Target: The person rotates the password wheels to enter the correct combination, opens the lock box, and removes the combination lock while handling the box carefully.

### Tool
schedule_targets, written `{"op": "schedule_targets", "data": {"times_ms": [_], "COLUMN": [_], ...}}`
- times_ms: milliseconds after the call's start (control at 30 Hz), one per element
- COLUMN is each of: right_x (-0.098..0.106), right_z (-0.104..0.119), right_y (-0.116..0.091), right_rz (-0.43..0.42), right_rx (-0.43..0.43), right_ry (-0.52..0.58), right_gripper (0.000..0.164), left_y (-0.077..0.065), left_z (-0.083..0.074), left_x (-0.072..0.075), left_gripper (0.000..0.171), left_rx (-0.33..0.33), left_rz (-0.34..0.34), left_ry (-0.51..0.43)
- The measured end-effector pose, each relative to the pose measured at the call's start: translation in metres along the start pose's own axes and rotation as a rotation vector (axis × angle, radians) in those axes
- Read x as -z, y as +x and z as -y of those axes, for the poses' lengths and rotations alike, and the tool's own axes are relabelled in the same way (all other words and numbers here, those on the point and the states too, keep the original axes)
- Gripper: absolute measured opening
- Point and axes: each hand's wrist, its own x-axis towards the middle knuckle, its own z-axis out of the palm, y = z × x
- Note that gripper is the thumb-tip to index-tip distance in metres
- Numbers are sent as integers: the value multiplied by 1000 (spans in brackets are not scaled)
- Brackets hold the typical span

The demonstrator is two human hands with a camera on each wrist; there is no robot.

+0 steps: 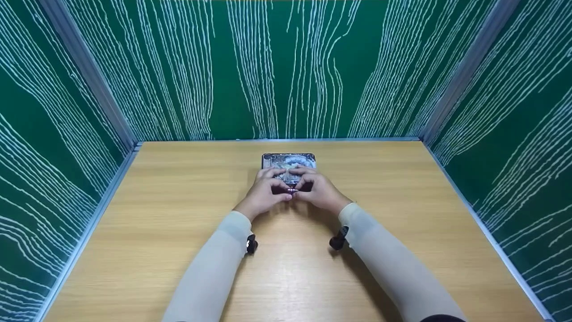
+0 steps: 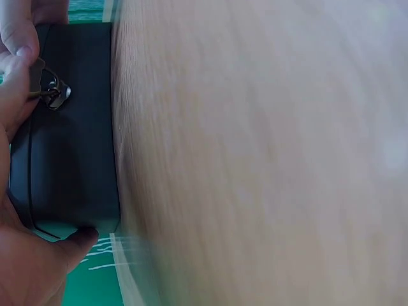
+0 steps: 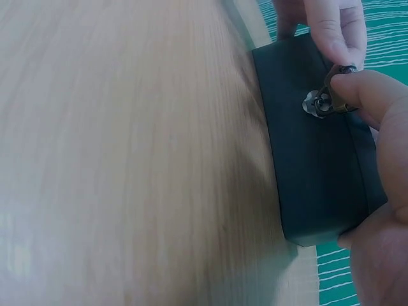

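Note:
A small dark box (image 1: 290, 159) with a pictured lid sits on the table, partly covered by both hands. On its front is a silvery metal plate (image 3: 312, 104) with a loop, and a small bronze-coloured metal fastener (image 3: 344, 105) hangs there. The left hand (image 1: 263, 193) pinches the fastener from the left between thumb and index finger. From the right, the right hand (image 1: 322, 191) pinches the same fastener. The other fingers of both hands reach over the lid and along the box's sides. Fingertips hide much of the fastener.
The box stands toward the far side of the wooden table (image 1: 178, 241). Green panels (image 1: 232, 89) with white wavy lines rise behind it and on both sides, joined by grey corner posts (image 1: 464, 67). A dark wrist camera (image 1: 338, 239) sits at the right sleeve.

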Motion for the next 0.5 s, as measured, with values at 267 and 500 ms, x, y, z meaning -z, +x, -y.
{"op": "schedule_targets", "data": {"times_ms": [267, 500], "right_x": [1, 1], "right_z": [1, 4], "right_y": [0, -1], "right_rz": [1, 4], "right_rx": [-10, -21], "right_ry": [-7, 5], "right_gripper": [11, 13], "left_y": [0, 1], "left_z": [0, -1], "left_x": [0, -1], "left_gripper": [10, 8], "left_rx": [8, 25], "left_rz": [0, 3], "left_ry": [1, -6]}}
